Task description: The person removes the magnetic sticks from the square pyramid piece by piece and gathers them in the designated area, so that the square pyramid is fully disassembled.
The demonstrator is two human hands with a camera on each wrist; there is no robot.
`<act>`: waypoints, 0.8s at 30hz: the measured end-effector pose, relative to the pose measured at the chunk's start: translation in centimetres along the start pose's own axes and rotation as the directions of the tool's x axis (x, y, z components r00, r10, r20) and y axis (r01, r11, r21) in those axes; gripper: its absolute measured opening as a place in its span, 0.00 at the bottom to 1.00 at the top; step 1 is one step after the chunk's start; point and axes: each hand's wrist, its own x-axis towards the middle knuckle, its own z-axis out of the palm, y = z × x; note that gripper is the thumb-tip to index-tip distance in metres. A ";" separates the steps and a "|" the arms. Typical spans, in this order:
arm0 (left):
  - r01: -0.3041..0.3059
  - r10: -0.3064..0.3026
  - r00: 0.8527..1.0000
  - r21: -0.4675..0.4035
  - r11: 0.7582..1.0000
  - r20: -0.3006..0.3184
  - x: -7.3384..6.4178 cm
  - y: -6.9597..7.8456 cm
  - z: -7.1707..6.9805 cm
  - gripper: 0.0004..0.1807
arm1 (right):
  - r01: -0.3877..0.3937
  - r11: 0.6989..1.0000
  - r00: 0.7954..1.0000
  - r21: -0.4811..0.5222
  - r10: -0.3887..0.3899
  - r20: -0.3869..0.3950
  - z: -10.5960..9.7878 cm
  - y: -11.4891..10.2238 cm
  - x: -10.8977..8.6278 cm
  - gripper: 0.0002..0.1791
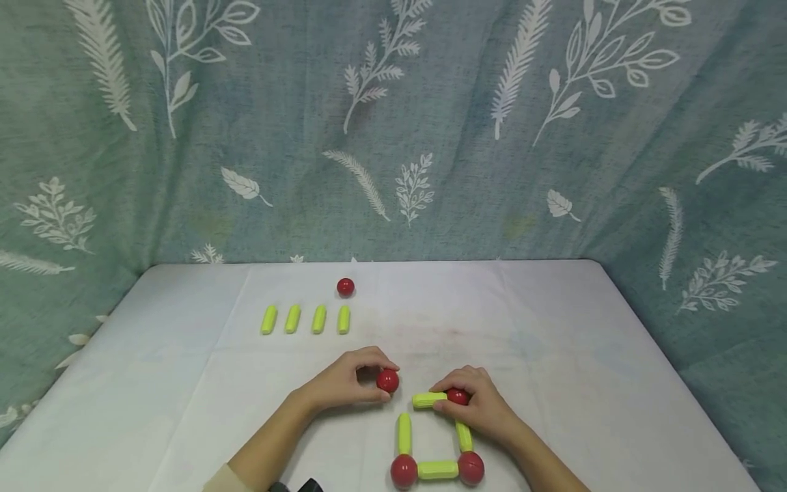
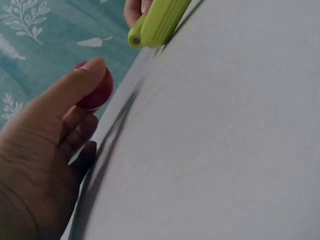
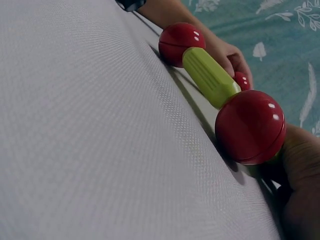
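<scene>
My left hand (image 1: 344, 379) pinches a glossy red ball (image 1: 387, 380) between thumb and fingers; the left wrist view shows the thumb across this ball (image 2: 103, 92). My right hand (image 1: 476, 404) pinches a lime-green ribbed rod (image 1: 425, 400), with its fingers partly covering a red corner ball (image 1: 458, 396) at the rod's right end. The rod's left end points toward the left hand's ball, with a gap between. Below, a side rod (image 1: 464, 437), a bottom rod (image 1: 438, 470) and a left rod (image 1: 404, 433) meet at two red balls (image 1: 404, 471) (image 1: 471, 469), forming a square's sides.
Farther back on the white table (image 1: 522, 321), several lime-green rods (image 1: 293, 319) lie in a row, with one red ball (image 1: 346, 287) behind them. A patterned green curtain (image 1: 295, 137) hangs past the far edge. A small black object (image 1: 310, 486) shows near the front.
</scene>
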 end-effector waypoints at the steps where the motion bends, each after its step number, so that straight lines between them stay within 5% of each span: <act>1: 0.016 -0.016 1.000 0.002 1.000 -0.013 0.0 0.0 -0.2 0.22 | 0.004 1.000 1.000 0.002 -0.004 0.000 0.0 0.0 0.0 0.10; 8: 0.091 -0.084 0.989 0.059 0.994 -0.119 0.0 0.2 -2.3 0.24 | -0.019 1.000 1.000 0.013 0.019 -0.001 0.1 0.0 -0.2 0.11; 15: 0.129 -0.108 0.969 0.084 0.988 -0.222 0.2 0.0 -5.9 0.23 | 0.023 1.000 1.000 0.012 -0.022 -0.012 0.0 0.1 -0.3 0.10; 24: 0.250 -0.183 0.919 0.159 0.955 -0.349 0.7 -1.8 -10.9 0.23 | 0.053 0.999 0.998 0.009 -0.053 -0.018 0.0 0.2 -0.2 0.10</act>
